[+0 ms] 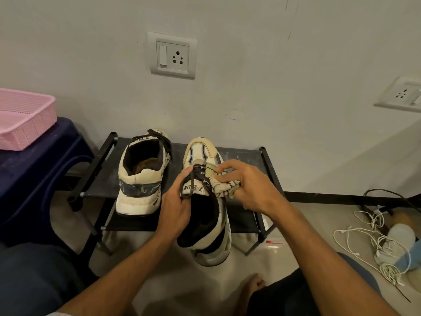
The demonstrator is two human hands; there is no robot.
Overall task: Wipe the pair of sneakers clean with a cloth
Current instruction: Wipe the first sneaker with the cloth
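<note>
pink basket (pixel 25 117) on blue stool (pixel 34 174), far left | first sneaker (pixel 140 176) on black rack (pixel 241 156), heel past front edge | gap | left hand (pixel 175 206) grips second sneaker (pixel 205 226) by tongue, toe over rack | right hand (pixel 250 185) pinches cloth (pixel 224 187) against laces | cables (pixel 376 238) on floor, right

A pale, scuffed wall (pixel 262 65) rose beyond the fingers (pixel 232 164), one switch-and-socket plate (pixel 172 55) high above them, a second plate (pixel 402 94) up to their right. Beneath them a low black rack (pixel 241 153) stood on glossy beige floor (pixel 182 281). Left sat a navy stool (pixel 34 179) bearing a pink basket (pixel 29 131); right, tangled white cables (pixel 369 242).
</note>
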